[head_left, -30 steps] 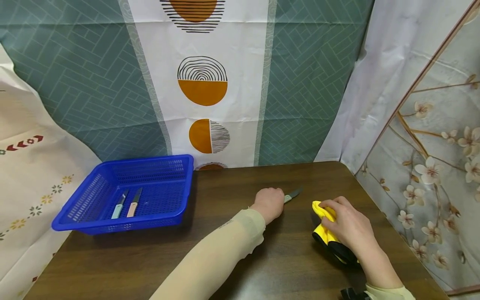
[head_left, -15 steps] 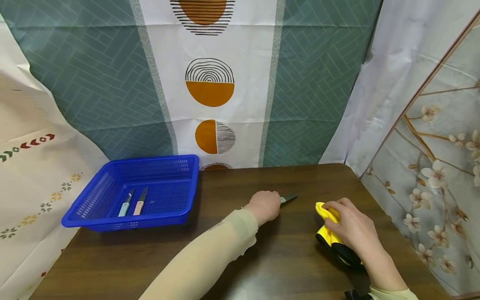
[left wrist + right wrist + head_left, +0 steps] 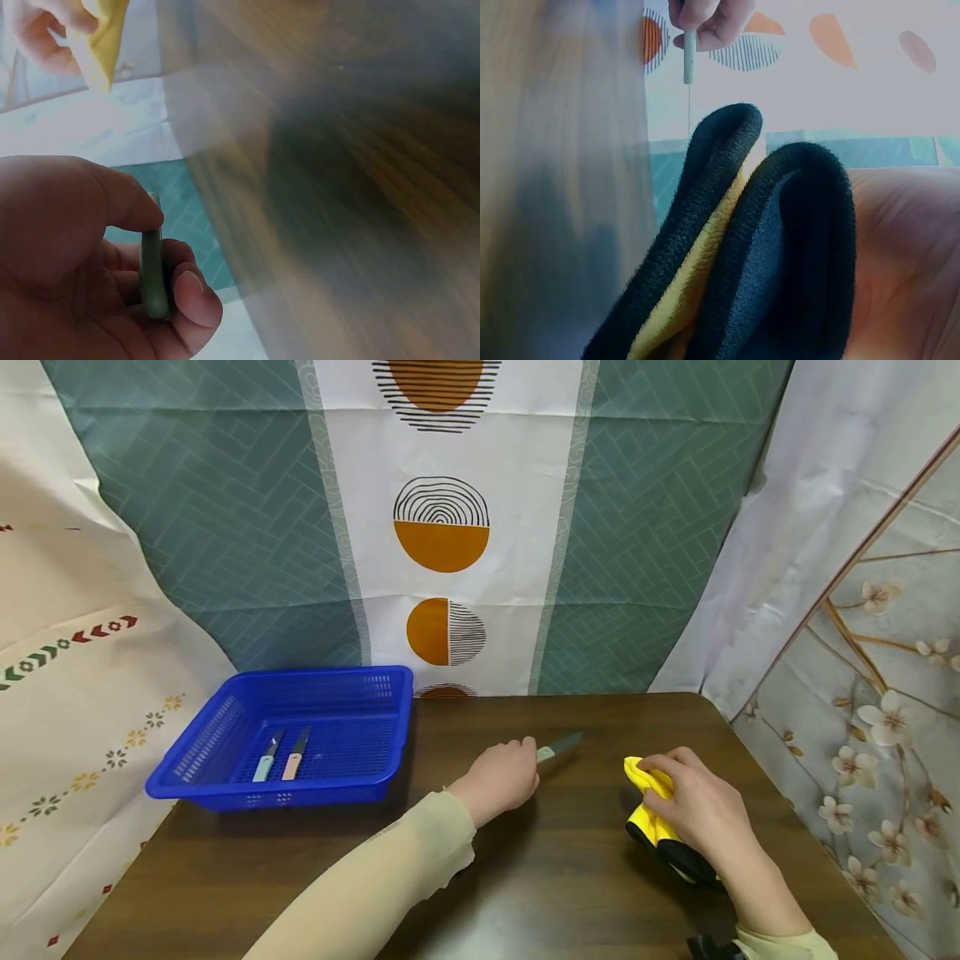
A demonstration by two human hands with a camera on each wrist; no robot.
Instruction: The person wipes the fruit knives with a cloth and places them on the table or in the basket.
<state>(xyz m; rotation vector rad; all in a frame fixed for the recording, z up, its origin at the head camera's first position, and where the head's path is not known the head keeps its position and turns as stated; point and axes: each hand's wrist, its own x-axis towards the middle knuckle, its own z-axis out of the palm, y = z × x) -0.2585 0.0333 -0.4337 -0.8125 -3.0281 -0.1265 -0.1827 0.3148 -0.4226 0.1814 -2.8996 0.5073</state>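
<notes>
My left hand [image 3: 501, 777] holds a small knife [image 3: 561, 746] by its pale green handle, the grey-green blade pointing right, away from the fingers. In the left wrist view, thumb and fingers curl round the green handle [image 3: 154, 277]. To the right, my right hand [image 3: 699, 802] grips a folded yellow cloth [image 3: 651, 822] with black edging above the table. Its dark fuzzy folds [image 3: 739, 247] fill much of the right wrist view and hide the fingers there. Blade and cloth are apart.
A blue plastic basket [image 3: 390, 752] stands at the left on the brown wooden table [image 3: 570, 893]. Inside lie a knife with a light blue handle [image 3: 263, 768] and one with a pink handle [image 3: 292, 767]. Patterned curtains [image 3: 637, 527] hang behind and at both sides.
The left hand has moved left with the knife, away from the cloth, and more of the handle shows. The right hand keeps its grip on the cloth. The head view has shifted slightly left.
</notes>
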